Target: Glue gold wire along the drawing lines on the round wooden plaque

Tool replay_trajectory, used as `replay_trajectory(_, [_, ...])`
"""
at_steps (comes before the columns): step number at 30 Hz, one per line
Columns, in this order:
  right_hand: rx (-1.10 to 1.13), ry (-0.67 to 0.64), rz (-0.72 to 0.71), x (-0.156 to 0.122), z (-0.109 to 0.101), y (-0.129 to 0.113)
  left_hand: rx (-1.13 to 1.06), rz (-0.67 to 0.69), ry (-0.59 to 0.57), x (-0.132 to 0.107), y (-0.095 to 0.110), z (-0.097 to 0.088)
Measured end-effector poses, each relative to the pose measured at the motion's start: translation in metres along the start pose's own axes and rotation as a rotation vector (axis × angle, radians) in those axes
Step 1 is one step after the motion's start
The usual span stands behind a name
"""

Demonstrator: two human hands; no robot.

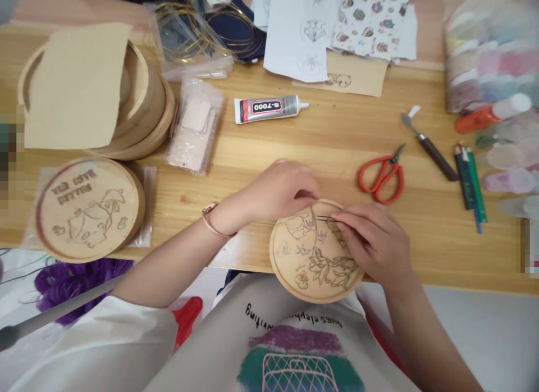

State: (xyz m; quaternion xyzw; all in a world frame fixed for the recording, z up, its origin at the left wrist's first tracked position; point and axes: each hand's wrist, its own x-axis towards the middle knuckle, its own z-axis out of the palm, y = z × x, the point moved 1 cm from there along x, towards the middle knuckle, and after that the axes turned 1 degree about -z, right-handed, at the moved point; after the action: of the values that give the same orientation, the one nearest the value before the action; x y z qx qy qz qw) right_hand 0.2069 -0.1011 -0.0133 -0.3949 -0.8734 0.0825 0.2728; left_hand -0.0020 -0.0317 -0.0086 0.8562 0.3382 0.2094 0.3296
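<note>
A round wooden board [290, 271] with a raised rim stands at the table's front edge, tilted toward my body. Line drawings of a panda, bamboo leaves and small motifs cover it, some traced in gold wire [322, 268]. My right hand [377, 240] pinches a pair of tweezers [325, 217], their two thin dark prongs pointing left over the board. At the board's upper rim my left hand [280, 190] has its fingers curled together. A thin line runs down the board from those fingertips; whether they grip it is hidden.
Red-handled scissors [382, 176], a palette knife [433, 150] and green pencils [470, 181] lie right. Behind is a glue tube [269, 108]. Leftward are another drawn round board [90, 209], stacked wooden rounds [147, 100] and bagged gold wire coils [185, 30]. Bottles [497, 60] stand far right.
</note>
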Motion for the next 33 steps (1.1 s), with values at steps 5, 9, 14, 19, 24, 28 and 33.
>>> replay_trajectory(5, [-0.031, 0.06, 0.006, -0.0045, 0.0009, 0.0004, -0.013, 0.008, 0.001, 0.0002, -0.0015, 0.0006])
replay_trajectory(9, [-0.045, 0.054, 0.015, -0.0046, 0.0015, 0.0011, -0.007, 0.001, 0.002, 0.0001, -0.0018, 0.0007])
replay_trajectory(14, [-0.049, 0.037, 0.015, -0.0038, 0.0025, 0.0012, -0.007, -0.01, -0.004, -0.0001, -0.0017, 0.0005])
replay_trajectory(19, [-0.061, 0.048, 0.008, -0.0046, 0.003, 0.0008, -0.016, -0.003, 0.001, -0.0003, -0.0023, 0.0006])
replay_trajectory(24, [-0.042, 0.041, 0.017, -0.0036, 0.0038, 0.0007, -0.013, -0.004, -0.002, 0.0003, -0.0019, 0.0006])
replay_trajectory(28, [-0.041, 0.044, 0.014, -0.0026, 0.0038, 0.0007, -0.005, -0.011, -0.014, 0.0005, -0.0014, 0.0002])
replay_trajectory(33, [-0.051, 0.048, 0.015, -0.003, 0.0033, 0.0003, -0.01, -0.008, -0.013, 0.0001, -0.0019, 0.0005])
